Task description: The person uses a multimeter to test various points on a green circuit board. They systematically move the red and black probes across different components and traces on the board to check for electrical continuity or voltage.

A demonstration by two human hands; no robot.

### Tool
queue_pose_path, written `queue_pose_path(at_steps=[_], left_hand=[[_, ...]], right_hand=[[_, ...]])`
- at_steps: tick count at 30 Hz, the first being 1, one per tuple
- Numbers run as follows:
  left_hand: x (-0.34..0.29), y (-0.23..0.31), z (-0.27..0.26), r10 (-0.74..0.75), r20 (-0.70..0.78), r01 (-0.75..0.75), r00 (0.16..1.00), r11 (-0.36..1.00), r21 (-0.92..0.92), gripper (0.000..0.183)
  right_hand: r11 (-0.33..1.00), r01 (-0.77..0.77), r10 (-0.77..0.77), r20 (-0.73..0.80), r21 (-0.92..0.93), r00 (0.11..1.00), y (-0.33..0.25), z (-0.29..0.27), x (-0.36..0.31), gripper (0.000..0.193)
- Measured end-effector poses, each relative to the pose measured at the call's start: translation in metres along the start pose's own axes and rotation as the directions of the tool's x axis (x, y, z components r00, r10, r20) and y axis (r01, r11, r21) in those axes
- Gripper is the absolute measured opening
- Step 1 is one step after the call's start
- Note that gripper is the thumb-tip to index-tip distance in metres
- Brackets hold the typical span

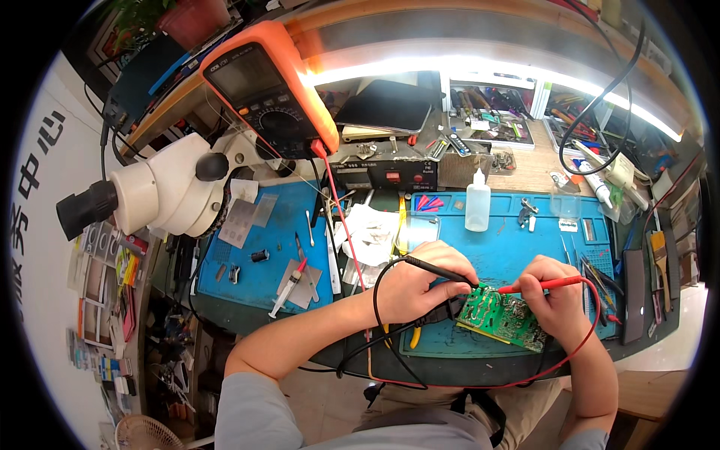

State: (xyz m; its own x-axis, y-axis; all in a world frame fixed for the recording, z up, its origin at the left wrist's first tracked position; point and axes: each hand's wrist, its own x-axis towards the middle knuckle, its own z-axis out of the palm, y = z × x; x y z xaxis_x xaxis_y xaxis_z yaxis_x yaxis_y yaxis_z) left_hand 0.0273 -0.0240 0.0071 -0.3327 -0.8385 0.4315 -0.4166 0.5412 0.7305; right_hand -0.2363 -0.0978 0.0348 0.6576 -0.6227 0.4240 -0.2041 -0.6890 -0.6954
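Note:
A green circuit board (491,319) lies tilted over the front of the blue mat, its soldered side facing up. My left hand (424,289) is closed on a black multimeter probe (431,267), whose tip reaches the board's upper left edge. In my right hand (553,294) is a red multimeter probe (551,283), pointing left with its tip at the board's upper edge. Whether the tips touch metal is too small to tell. The orange multimeter (270,90) hangs at the upper left, with the red and black leads running down from it.
A white microscope (161,187) stands at the left. On the blue mat (480,247) are a clear squeeze bottle (478,202) and, farther left, a syringe (289,289). Yellow-handled pliers (415,337) lie beside my left wrist. Loops of lead hang over the bench's front edge.

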Motion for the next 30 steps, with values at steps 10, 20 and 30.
queue_pose_path(at_steps=[10,20,30], left_hand=[[-0.0002,0.0002,-0.0006,0.008,-0.004,-0.008,1.0,1.0,-0.005,0.014],[-0.0001,-0.0009,-0.0002,0.018,-0.004,-0.018,1.0,1.0,-0.008,0.015],[0.0005,0.0004,-0.0006,0.005,-0.002,-0.005,1.0,1.0,-0.021,0.015]], right_hand=[[1.0,0.002,-0.002,-0.007,0.004,1.0,0.0016,0.0017,0.0,0.013],[1.0,0.019,-0.019,-0.008,-0.003,1.0,0.0015,0.0017,0.0011,0.014],[1.0,0.003,-0.003,-0.012,0.013,1.0,0.0041,0.0029,-0.0009,0.014]])
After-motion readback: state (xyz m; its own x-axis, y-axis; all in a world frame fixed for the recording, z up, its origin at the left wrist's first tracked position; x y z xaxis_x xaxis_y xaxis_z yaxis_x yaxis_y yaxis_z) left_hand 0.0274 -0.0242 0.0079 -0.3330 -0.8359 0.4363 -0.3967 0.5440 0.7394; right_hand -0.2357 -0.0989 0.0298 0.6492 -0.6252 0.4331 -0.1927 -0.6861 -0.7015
